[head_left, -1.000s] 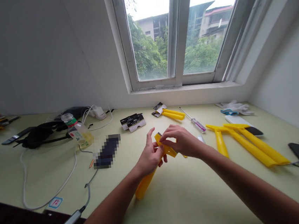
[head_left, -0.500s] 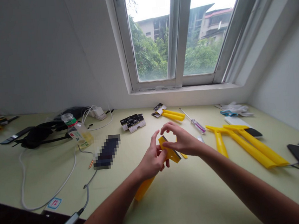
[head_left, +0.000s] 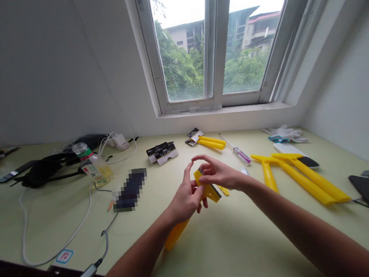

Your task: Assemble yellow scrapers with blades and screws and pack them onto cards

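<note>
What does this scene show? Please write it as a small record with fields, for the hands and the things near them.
Left hand: holds a yellow plastic long-handled scraper near its head.
Right hand: fingers on the scraper's head, above its dark blade edge.
Nearby: steel screwdriver with clear pink handle; more yellow plastic scrapers.
Surface: pale green desk.
Rest: clear plastic bottle of yellow liquid; white-framed window.

A screwdriver (head_left: pixel 241 155) and yellow squeegees (head_left: pixel 306 187) hem the right hand (head_left: pixel 218 173)
</note>
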Tool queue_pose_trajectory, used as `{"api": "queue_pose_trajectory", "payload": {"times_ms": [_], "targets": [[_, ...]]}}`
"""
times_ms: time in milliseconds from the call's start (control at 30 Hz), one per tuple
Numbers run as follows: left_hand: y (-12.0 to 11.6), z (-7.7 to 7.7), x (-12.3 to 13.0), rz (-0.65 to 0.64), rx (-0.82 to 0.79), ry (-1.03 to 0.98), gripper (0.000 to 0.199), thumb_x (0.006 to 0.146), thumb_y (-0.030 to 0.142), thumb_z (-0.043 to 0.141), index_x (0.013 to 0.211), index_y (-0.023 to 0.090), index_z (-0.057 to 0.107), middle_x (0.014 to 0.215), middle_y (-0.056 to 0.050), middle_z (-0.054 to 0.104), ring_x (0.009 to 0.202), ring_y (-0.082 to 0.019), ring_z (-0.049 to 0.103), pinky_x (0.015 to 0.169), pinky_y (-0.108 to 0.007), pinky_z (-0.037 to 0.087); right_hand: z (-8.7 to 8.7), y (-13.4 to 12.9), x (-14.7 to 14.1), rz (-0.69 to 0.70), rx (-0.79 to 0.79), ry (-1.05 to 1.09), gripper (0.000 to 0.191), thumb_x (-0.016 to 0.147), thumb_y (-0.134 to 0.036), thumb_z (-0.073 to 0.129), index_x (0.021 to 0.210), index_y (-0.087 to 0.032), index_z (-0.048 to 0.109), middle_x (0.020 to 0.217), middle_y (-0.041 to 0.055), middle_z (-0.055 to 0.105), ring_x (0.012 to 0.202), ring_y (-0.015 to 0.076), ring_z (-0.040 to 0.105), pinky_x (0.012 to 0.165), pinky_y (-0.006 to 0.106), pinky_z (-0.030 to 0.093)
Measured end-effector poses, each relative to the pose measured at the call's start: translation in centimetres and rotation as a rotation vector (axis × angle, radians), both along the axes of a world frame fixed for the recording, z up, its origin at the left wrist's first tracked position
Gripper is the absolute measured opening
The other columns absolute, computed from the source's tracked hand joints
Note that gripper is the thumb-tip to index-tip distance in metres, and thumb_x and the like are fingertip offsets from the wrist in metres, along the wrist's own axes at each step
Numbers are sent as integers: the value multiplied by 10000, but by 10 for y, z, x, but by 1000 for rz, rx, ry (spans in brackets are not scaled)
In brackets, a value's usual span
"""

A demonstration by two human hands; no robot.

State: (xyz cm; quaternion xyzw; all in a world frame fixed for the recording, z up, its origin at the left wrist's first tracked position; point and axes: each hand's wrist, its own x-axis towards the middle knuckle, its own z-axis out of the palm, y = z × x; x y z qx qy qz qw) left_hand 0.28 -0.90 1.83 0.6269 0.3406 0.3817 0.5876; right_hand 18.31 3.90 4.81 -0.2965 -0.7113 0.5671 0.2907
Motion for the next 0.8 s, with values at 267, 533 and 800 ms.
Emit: {"api": "queue_pose_trajectory", "payload": {"times_ms": [267,533,800], "targets": [[8,-7,-3,32,13,118,769,927,436,497,1498,277,8,839,-46,663,550,-147,628,499,-247,484,-9,3,-3,-46,-37,8,601,787,-225,658,1324,-224,390,766,-48,525,695,120,549,623,257,443],[4,-5,-5,190,206,438,549,925,372,482,1411,255,255,764,-17,648,521,-138,581,508,-243,463,-10,3,-4,-135,-141,-1,580,730,-212,669,1263,-194,439,699,-65,506,656,119,535,621,260,419],[6,-6,-5,246,703,604,213,928,236,483,1112,238,591,1086,-73,581,801,-156,631,770,-327,538,-8,7,-1,-228,-210,-68,537,702,-212,676,1200,-164,483,689,-47,533,641,118,522,611,262,409]]}}
